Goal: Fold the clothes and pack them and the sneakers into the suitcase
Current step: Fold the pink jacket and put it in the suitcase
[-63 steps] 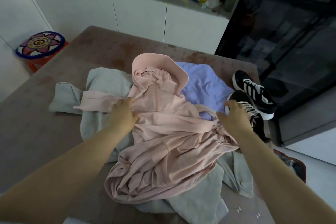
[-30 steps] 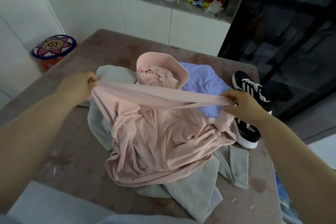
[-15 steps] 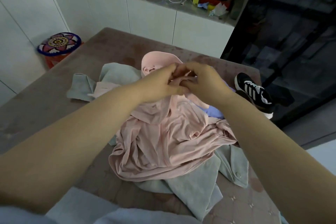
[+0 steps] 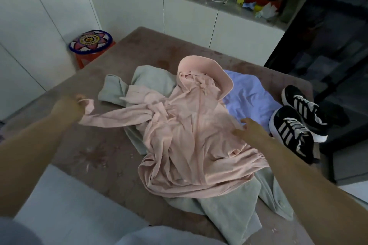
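Head view. Soft pink hooded zip jacket (image 4: pixel 191 131) lies crumpled on the mottled brown tabletop (image 4: pixel 93 151), on top of a pale sage-green garment (image 4: pixel 225 209) and partly over a lavender cloth (image 4: pixel 249 97).

Long axis runs from the hood at the tabletop's far side down to the hem near the person; zip line follows it. One sleeve trails off to the left.

Left hand (image 4: pixel 68 108): fingers closed, pinching that sleeve's cuff.

Right hand (image 4: pixel 250 130): fingers spread open, flat on the jacket's right edge.

Pair of black sneakers with white stripes (image 4: pixel 294 125) sits just right of the jacket.

Risks: pulling the sleeve may drag the green garment along; the right forearm could knock the nearer sneaker. No suitcase in view.
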### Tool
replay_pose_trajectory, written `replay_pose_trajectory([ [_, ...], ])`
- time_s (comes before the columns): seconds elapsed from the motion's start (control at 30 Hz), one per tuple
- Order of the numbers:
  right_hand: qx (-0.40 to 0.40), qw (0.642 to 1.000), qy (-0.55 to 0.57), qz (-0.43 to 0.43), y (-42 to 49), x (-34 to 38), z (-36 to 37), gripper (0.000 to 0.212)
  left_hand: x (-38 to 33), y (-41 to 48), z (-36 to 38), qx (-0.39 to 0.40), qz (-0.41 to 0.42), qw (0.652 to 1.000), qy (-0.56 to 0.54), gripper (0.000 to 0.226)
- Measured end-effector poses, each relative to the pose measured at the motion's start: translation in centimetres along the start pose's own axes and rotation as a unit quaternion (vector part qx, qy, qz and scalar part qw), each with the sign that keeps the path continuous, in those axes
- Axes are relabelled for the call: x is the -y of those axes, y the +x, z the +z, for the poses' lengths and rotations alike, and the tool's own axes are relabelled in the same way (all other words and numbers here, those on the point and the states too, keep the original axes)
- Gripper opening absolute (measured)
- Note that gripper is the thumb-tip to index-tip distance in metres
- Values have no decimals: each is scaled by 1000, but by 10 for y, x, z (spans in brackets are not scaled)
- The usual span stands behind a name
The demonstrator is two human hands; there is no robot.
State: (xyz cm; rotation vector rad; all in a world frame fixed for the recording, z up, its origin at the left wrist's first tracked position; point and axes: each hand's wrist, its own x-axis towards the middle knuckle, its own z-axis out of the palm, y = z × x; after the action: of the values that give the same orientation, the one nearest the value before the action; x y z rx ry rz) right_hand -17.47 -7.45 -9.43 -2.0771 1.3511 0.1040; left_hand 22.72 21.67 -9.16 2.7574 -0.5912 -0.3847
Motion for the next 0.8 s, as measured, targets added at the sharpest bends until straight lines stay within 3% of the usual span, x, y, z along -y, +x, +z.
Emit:
replay_pose_trajectory([
  [0.1,-33,995,-24,-92,-5,27,9,25,7,3,29,44,23,998,46,28],
  [0.17,-60,985,-16,-161,-14,57,20,22,-22,-12,40,53,80,992,76,36],
  [0.23,-57,972,10,-229,-31,91,37,32,-66,-34,43,42,157,987,5,52],
  [0.33,-27,952,22,-303,-54,127,66,51,-146,-65,35,53,401,913,-60,62],
  [0.43,8,934,28,-355,-63,126,86,48,-203,-86,35,93,549,828,62,64],
  [0.5,33,939,41,-339,-61,110,79,48,-216,-87,43,147,553,796,196,63],
  [0.6,6,954,75,-291,-43,81,55,35,-214,-86,53,195,500,791,294,54],
  [0.7,-104,982,72,-140,-2,54,26,20,-208,-85,58,158,496,789,326,60],
  [0.8,-104,990,88,-42,35,36,16,30,-207,-82,59,111,492,797,332,79],
])
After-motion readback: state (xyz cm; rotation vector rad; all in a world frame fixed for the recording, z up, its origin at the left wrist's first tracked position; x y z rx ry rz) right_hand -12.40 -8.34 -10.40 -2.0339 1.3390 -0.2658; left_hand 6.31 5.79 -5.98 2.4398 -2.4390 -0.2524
